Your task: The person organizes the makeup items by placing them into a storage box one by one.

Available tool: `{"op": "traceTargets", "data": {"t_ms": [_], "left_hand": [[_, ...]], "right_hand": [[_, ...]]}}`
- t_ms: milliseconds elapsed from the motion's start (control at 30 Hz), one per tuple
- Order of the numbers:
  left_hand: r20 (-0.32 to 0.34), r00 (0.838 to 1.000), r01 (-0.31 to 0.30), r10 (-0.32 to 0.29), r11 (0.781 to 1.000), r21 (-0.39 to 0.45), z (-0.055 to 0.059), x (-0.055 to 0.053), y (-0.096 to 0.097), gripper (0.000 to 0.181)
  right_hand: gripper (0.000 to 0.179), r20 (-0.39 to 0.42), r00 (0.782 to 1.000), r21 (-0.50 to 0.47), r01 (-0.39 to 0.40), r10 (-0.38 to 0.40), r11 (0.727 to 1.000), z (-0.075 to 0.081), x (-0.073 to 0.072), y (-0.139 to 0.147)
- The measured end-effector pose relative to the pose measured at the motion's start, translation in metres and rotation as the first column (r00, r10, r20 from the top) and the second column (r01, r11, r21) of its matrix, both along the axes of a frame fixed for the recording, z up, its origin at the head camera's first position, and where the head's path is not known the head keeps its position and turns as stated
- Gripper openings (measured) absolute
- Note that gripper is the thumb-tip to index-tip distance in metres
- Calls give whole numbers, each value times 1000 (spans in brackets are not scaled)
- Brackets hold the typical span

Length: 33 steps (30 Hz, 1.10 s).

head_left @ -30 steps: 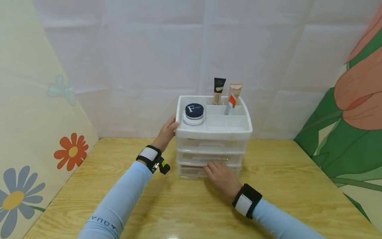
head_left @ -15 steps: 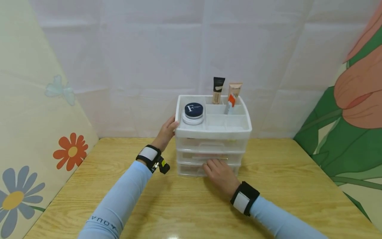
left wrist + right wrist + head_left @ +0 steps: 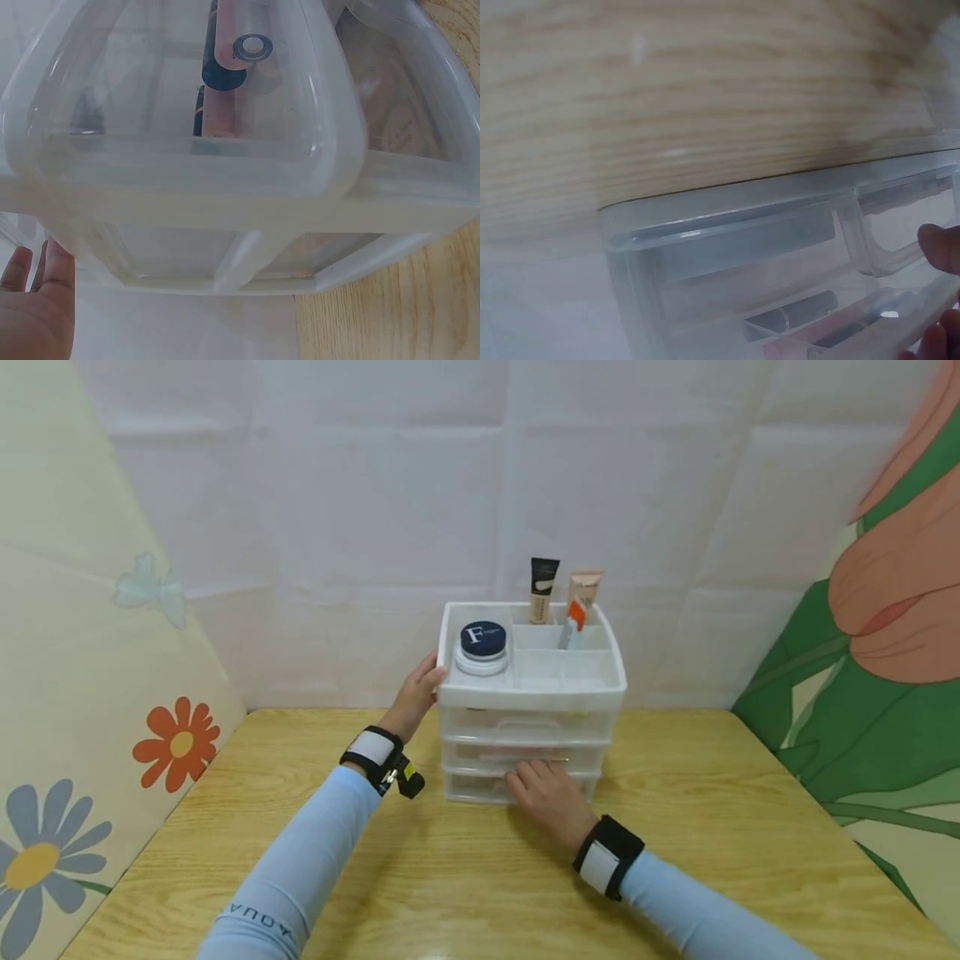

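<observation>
A white organizer point(image 3: 531, 702) with clear drawers stands on the table. My left hand point(image 3: 411, 693) rests against its left side, thumb at the top rim. In the left wrist view my left fingers point(image 3: 56, 274) lie extended along the organizer's edge. My right hand point(image 3: 551, 797) presses the front of the bottom drawer point(image 3: 476, 787), fingers bent at its upper edge. In the right wrist view my thumb point(image 3: 939, 247) is at the drawer's handle cutout. Dark and pink lipstick-like tubes point(image 3: 791, 313) show through the clear plastic.
On the organizer's top sit a round jar with a dark blue lid point(image 3: 483, 642), a black-capped tube point(image 3: 542, 589), a beige tube point(image 3: 585, 589) and a small orange-tipped tube point(image 3: 572, 625). A pale cloth point(image 3: 360, 527) hangs behind the wooden table point(image 3: 450, 877).
The bottom drawer, slightly out a second ago, has slid back in line with the others, my right hand moving with it. The left hand keeps its place on the organizer's side.
</observation>
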<state>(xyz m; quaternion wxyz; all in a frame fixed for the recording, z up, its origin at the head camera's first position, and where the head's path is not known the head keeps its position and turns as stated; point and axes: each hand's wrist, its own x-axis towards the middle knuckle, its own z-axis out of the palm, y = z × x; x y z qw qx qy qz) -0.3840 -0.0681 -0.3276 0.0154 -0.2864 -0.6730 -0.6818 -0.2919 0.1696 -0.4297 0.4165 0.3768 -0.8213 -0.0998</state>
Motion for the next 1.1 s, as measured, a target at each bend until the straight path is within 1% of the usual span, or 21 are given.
{"op": "traceTargets", "data": {"t_ms": [167,300,400,533,633,700,767,833,900,933,1033,1100], "left_hand": [[6,1000,-11,11,1000,3,-1,-1,-2,67],[6,1000,-20,20,1000,10,-2,-4,-4,65],[4,999,-38,38,999,21,-2,-5,-6,64],[0,997,-73,73,997,12,0,-6,-11,58],[-8,998,-69,69,998,10,2,-4,-16,53],[-22,998,-54,55,998,8,6,-3,-20,51],[-48,998,-47,46,999,-10,10,1,-25,51],[-81,996,-48,45,998,-36,16,6,-29,53],[-120,992,-57,47,995,-80,21,12,-35,55],[-145,988,-72,55,991,-110,23,16,-38,56],[-235,969,-121,73,973,-195,30,29,-46,57],[-312,947,-160,81,958,-237,33,38,-51,58]], "right_hand": [[18,-11,1000,6,-1,1,1000,-1,-3,-2],[16,25,1000,4,-9,9,1000,2,-3,-4],[17,71,997,-21,-23,25,1000,5,-3,-5],[29,131,989,-85,-57,68,995,12,-1,-7],[38,175,977,-135,-98,121,986,19,2,-8],[38,205,967,-156,-119,150,980,24,5,-8],[38,234,956,-172,-137,175,976,31,10,-7],[39,260,945,-178,-154,197,972,38,15,-6],[40,275,937,-177,-173,217,969,46,21,-4],[41,279,932,-174,-186,229,967,50,23,-3],[42,286,917,-171,-236,277,957,62,31,2],[43,292,904,-175,-271,313,946,70,37,5]]}}
